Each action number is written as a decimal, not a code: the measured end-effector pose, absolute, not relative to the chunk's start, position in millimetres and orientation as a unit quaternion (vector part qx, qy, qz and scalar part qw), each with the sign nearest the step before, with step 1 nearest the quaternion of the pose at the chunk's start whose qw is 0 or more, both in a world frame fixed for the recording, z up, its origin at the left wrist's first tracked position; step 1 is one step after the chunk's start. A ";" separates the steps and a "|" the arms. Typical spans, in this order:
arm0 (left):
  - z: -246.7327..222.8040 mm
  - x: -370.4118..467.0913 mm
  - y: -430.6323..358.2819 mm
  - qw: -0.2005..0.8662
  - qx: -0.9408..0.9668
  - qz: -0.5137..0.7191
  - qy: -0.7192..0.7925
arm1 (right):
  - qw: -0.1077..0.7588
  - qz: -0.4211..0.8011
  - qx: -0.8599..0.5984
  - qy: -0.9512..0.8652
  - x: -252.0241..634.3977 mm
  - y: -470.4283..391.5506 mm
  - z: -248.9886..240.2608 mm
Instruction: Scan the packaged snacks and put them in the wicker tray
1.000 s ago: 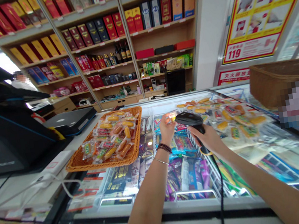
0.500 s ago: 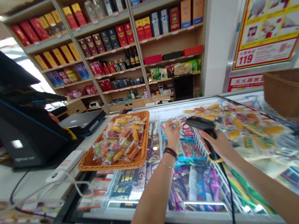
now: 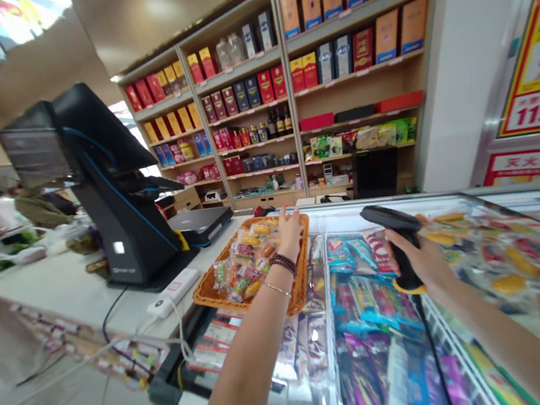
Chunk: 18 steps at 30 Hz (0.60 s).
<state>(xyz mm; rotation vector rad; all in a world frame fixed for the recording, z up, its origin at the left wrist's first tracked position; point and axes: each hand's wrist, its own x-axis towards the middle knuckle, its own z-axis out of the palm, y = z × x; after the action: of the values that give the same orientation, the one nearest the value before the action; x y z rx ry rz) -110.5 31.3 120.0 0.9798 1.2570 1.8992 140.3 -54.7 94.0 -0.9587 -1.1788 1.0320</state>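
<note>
Head cam: our right hand (image 3: pixel 427 264) has its fingers curled round 1 black scanner (image 3: pixel 390 218), loose wrapped snacks (image 3: pixel 508 283) off to their right. Our left hand (image 3: pixel 290 230) is over the wicker basket (image 3: pixel 303 278), fingers outstretched, can't tell if they're pinching anything. Bagged treats (image 3: pixel 246 269) sit just left of those fingers, in the basket.

scanner (image 3: pixel 391 219): matt blk plastic
basket (image 3: pixel 206 293): woven, wicker-look – rough
snack wraps (image 3: pixel 243 253): clr plastic – glossy
shelves (image 3: pixel 353 95): lt wood
</note>
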 end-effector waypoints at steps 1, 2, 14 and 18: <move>119.5 -105.9 27.7 0.316 0.399 0.713 0.482 | 0.612 0.444 -0.413 -0.508 144.7 -57.1 95.6; 117.8 -98.8 25.0 0.308 0.436 0.699 0.476 | 0.617 0.440 -0.413 -0.505 151.4 -59.5 97.1; 52.9 103.1 22.5 0.203 0.790 0.394 0.423 | 0.751 0.292 -0.470 -0.361 269.1 -85.6 80.5; 33.4 155.0 13.1 0.188 0.800 0.336 0.460 | 0.701 0.286 -0.520 -0.395 263.0 -82.5 69.3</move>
<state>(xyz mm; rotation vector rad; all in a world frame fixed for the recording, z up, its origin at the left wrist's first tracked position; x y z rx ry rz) 155.0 13.1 33.4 2.2520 1.2954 0.9442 263.0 -82.5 69.3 -1.1571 -0.8797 0.6368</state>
